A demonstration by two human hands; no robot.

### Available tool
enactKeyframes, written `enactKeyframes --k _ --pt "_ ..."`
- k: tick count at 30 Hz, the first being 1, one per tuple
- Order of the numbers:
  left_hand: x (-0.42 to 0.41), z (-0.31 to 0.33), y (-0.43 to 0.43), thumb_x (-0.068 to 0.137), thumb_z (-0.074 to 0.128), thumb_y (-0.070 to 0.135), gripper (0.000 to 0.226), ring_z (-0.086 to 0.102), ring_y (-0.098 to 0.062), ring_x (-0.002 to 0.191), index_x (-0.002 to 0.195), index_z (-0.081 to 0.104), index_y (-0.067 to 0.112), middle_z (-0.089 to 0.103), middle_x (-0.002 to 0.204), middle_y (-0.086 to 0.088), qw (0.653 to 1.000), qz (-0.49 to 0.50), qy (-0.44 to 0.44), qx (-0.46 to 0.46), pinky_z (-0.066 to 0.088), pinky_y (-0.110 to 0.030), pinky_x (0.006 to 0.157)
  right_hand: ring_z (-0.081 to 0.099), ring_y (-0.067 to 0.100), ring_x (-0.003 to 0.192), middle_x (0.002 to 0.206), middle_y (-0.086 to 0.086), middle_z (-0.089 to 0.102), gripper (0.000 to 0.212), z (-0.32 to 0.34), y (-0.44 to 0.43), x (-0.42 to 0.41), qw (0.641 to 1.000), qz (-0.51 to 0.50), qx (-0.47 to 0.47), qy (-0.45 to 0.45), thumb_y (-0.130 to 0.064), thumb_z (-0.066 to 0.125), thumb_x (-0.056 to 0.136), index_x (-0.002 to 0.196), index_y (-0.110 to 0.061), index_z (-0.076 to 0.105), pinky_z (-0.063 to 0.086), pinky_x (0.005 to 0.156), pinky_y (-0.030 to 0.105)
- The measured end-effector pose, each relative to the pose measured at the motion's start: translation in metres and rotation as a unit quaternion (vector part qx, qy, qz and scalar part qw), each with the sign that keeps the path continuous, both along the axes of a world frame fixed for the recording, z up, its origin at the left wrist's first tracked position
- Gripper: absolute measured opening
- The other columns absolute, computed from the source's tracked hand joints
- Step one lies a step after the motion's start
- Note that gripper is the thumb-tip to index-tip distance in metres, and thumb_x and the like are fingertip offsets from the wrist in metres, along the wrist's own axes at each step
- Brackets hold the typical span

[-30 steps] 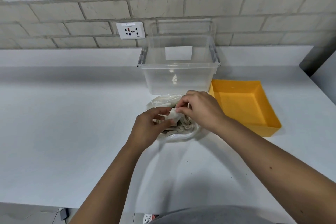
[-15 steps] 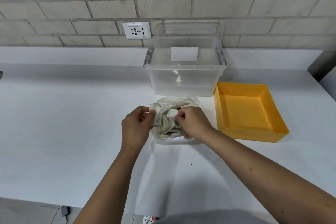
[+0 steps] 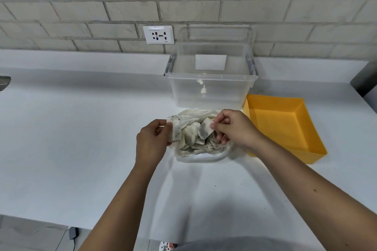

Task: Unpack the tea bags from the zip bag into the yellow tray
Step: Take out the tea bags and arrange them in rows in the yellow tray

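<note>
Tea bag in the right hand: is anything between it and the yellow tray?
Nothing visible blocks it. The right hand pinches the tea bag above the zip bag, and the yellow tray lies to its right, open-topped. Only the tray's left wall must be cleared; the clear bin stands behind, off that path.

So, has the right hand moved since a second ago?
Yes. The right hand, pinching a tea bag, has shifted right toward the yellow tray; the left hand holds the zip bag.
</note>
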State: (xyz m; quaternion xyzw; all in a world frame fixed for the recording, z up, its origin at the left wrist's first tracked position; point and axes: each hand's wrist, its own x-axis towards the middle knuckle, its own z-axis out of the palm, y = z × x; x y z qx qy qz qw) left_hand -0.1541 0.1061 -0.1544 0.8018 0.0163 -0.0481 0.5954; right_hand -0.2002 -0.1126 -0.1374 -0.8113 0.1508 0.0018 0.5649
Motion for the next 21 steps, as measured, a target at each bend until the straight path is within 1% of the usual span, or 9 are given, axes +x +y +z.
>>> enactKeyframes --k 3,5,7,8,10,12,14,16,21 --pt "-0.002 0.000 -0.005 0.096 0.062 0.019 0.013 0.073 -0.025 0.075 0.093 0.075 0.015 0.073 0.074 -0.004 0.999 -0.001 0.041 -0.025 0.062 -0.033 0.069 0.062 0.022 0.054 0.064 0.012 0.062 0.012 0.006 -0.006 -0.001 0.995 -0.003 0.103 -0.007 -0.003 0.067 0.088 0.092 0.003 0.057 0.055 0.050 0.031" --pt "-0.005 0.001 -0.009 0.095 0.062 0.016 0.015 0.073 -0.023 0.072 0.093 0.075 0.009 0.075 0.082 -0.009 0.994 -0.009 0.093 -0.053 0.061 -0.028 0.062 0.066 0.024 0.062 0.071 0.016 0.064 0.010 0.007 -0.006 -0.003 0.990 -0.006 0.135 -0.039 -0.002 0.066 0.089 0.092 0.001 0.056 0.058 0.055 0.029" --pt "-0.008 0.004 -0.015 0.095 0.062 0.013 0.016 0.073 -0.019 0.063 0.086 0.074 0.008 0.076 0.079 -0.009 0.985 -0.027 0.150 -0.085 0.061 -0.026 0.060 0.072 0.026 0.074 0.080 0.019 0.068 0.010 0.005 -0.002 -0.005 0.988 -0.001 0.125 -0.092 -0.002 0.066 0.088 0.089 0.000 0.056 0.060 0.065 0.030" --pt "-0.009 0.005 -0.018 0.096 0.062 0.012 0.016 0.072 -0.019 0.061 0.087 0.074 0.007 0.076 0.077 -0.008 0.978 -0.037 0.175 -0.104 0.061 -0.026 0.060 0.073 0.024 0.079 0.083 0.017 0.070 0.011 0.002 0.001 -0.007 0.988 0.007 0.094 -0.120 -0.004 0.068 0.087 0.087 -0.002 0.057 0.060 0.069 0.031" --pt "-0.010 0.006 -0.023 0.096 0.062 0.012 0.014 0.073 -0.021 0.062 0.094 0.073 0.003 0.077 0.077 -0.010 0.966 -0.049 0.213 -0.137 0.062 -0.028 0.062 0.072 0.018 0.084 0.086 0.006 0.072 0.010 -0.003 0.008 -0.012 0.984 0.041 -0.018 -0.174 -0.009 0.071 0.086 0.086 -0.007 0.061 0.059 0.075 0.032" --pt "-0.009 0.005 -0.025 0.096 0.061 0.012 0.016 0.073 -0.023 0.066 0.098 0.073 0.001 0.077 0.081 -0.011 0.960 -0.056 0.227 -0.156 0.063 -0.029 0.065 0.068 0.015 0.088 0.091 0.001 0.071 0.007 -0.008 0.014 -0.017 0.963 0.094 -0.126 -0.220 -0.011 0.071 0.087 0.088 -0.010 0.064 0.056 0.077 0.035" --pt "-0.009 0.004 -0.026 0.096 0.058 0.011 0.019 0.074 -0.023 0.072 0.101 0.074 0.002 0.078 0.088 -0.013 0.957 -0.069 0.225 -0.171 0.063 -0.028 0.068 0.065 0.016 0.090 0.094 0.002 0.069 0.006 -0.015 0.017 -0.020 0.943 0.129 -0.190 -0.240 -0.012 0.069 0.087 0.090 -0.010 0.065 0.053 0.077 0.038" --pt "-0.009 0.004 -0.025 0.098 0.054 0.010 0.022 0.075 -0.023 0.076 0.103 0.074 0.002 0.078 0.091 -0.013 0.954 -0.074 0.224 -0.186 0.063 -0.028 0.070 0.064 0.019 0.089 0.096 0.002 0.067 0.007 -0.020 0.017 -0.021 0.933 0.138 -0.224 -0.244 -0.015 0.068 0.088 0.091 -0.010 0.063 0.053 0.075 0.041" --pt "-0.012 0.003 -0.026 0.099 0.049 0.011 0.027 0.075 -0.027 0.080 0.101 0.073 0.000 0.078 0.094 -0.015 0.949 -0.072 0.227 -0.208 0.063 -0.031 0.074 0.064 0.023 0.090 0.097 0.005 0.066 0.008 -0.025 0.021 -0.022 0.927 0.132 -0.252 -0.246 -0.013 0.068 0.088 0.086 -0.010 0.061 0.053 0.075 0.042"
